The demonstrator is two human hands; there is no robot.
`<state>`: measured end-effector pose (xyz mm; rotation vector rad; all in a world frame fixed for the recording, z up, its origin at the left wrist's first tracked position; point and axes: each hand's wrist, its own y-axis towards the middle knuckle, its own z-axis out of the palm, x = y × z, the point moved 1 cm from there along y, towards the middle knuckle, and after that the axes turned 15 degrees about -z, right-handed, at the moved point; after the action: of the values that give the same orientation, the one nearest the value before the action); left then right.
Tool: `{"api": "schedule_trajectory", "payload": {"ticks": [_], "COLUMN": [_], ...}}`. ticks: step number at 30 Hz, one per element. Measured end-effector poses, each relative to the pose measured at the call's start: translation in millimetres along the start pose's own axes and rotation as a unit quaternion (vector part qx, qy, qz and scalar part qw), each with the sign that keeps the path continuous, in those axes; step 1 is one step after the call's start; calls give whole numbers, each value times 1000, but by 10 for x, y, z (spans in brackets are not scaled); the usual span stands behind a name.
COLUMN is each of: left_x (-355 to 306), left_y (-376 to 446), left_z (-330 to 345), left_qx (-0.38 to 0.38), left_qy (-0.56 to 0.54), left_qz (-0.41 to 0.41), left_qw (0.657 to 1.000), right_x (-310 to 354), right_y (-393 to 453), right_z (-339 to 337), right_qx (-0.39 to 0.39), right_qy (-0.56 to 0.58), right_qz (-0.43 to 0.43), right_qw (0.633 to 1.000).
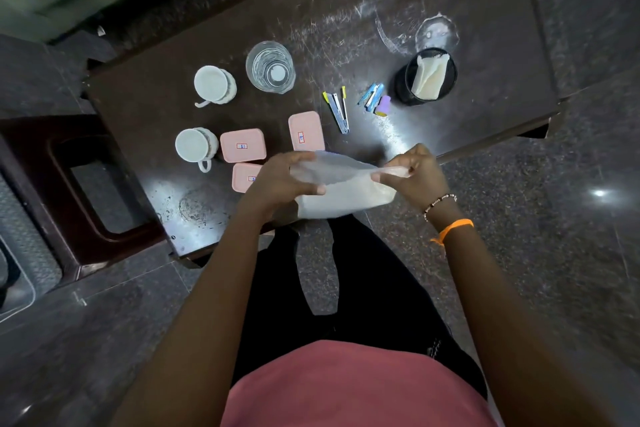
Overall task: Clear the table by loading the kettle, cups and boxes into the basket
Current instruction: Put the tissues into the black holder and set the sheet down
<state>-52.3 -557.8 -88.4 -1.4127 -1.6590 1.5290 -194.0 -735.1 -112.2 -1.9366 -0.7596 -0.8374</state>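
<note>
Barely started: nothing loaded, no basket in view.
Left hand (284, 180) and right hand (412, 173) each grip a clear bag (332, 184) at frame centre; two cups (195, 146), three boxes (243, 145) and glass (270, 66) sit on the surface (450, 128), centre-left.

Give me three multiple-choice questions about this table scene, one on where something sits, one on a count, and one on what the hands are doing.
1. Where is the clear drinking glass?
A. right of the far white ceramic cup
B. inside the black round holder
C. on the floor

2. How many pink plastic lidded boxes lie on the dark table?
A. one
B. three
C. five

3. What are the left hand and right hand doing?
A. resting flat
B. lifting a cup
C. holding a translucent plastic bag

Answers: 1 A, the glass stands beside that cup; 2 B, three pink lids show, one partly hidden; 3 C, both hands pinch the bag's edges.
</note>
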Motion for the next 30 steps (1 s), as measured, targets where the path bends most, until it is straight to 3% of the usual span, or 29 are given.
{"api": "schedule_trajectory", "payload": {"ticks": [3,6,10,15,17,22,24,27,30], "left_x": [-62,-104,-117,-135,-151,-227,-283,-374,-454], "left_y": [81,205,321,373,379,340,321,311,318], "left_z": [24,96,258,432,488,674,725,774,774], "left_qx": [-28,-43,-89,-66,-40,28,37,17,-1], "left_qy": [83,80,17,1,16,-43,-53,-59,-60], "left_qz": [14,-4,-47,-72,-62,-39,-31,-12,2], "left_qw": [996,996,995,995,997,998,997,998,998], "right_x": [-71,-229,-487,-758,-792,-701,-642,-566,-498], "right_y": [42,76,63,274,443,827,918,995,1086], "right_z": [-60,-85,-49,-119,-116,-64,-105,-264,-393], "right_qx": [-45,-90,-14,-121,-124,-130,-215,-352,-366], "right_qy": [78,144,223,68,6,61,92,162,220], "right_qz": [33,57,145,143,136,116,134,187,189], "right_qw": [995,984,964,980,983,983,963,902,884]}}
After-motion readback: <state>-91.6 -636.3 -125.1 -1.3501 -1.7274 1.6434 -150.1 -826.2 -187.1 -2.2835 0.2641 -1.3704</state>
